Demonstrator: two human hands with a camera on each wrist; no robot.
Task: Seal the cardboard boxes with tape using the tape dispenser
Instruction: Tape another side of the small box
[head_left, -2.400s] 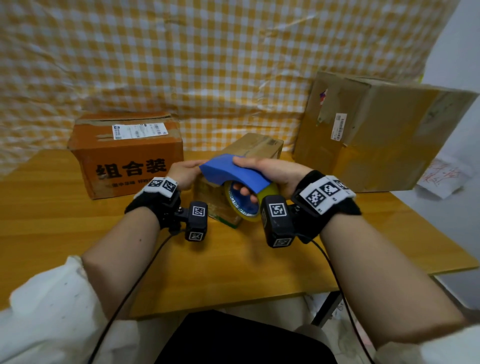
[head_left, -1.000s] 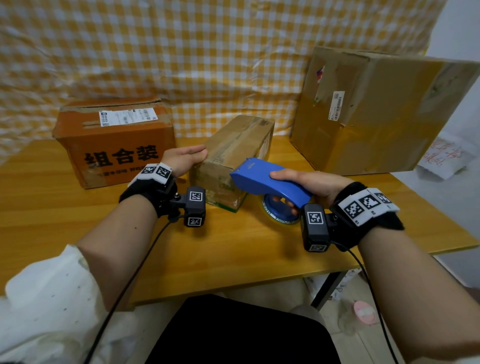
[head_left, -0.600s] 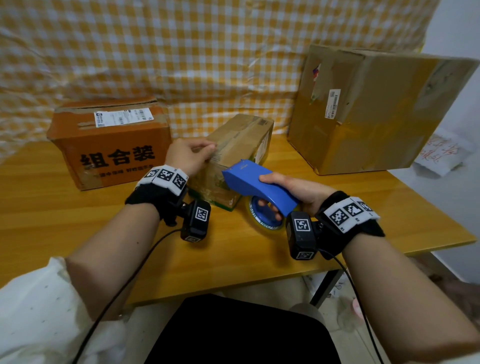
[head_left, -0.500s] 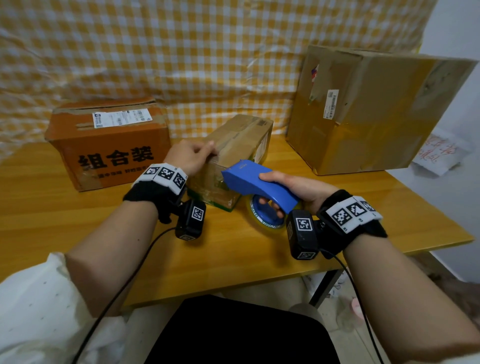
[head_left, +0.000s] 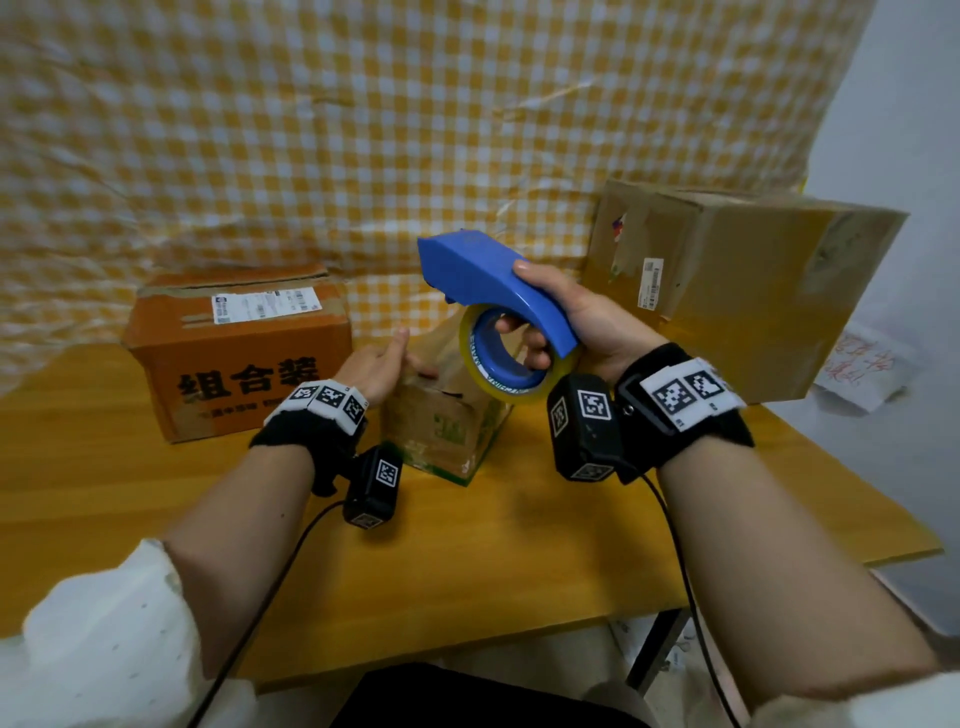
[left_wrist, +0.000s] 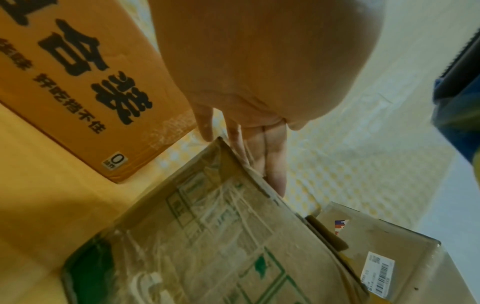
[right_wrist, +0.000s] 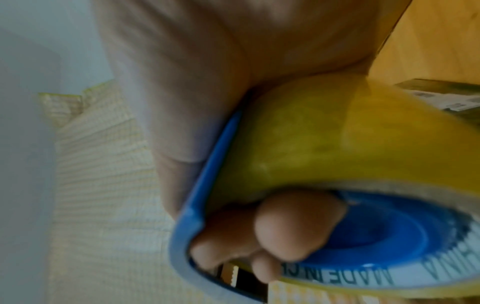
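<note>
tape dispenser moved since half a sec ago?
Yes. The right hand has lifted the tape dispenser from beside the small box at table level to above it, now overlapping the checkered backdrop.

right hand (head_left: 587, 322) gripping tape dispenser (head_left: 488, 280), raised

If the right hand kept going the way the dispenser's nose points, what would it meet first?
Probably only the yellow checked backdrop cloth. The right hand holds the blue tape dispenser raised above the small taped cardboard box; depth is unclear.
</note>
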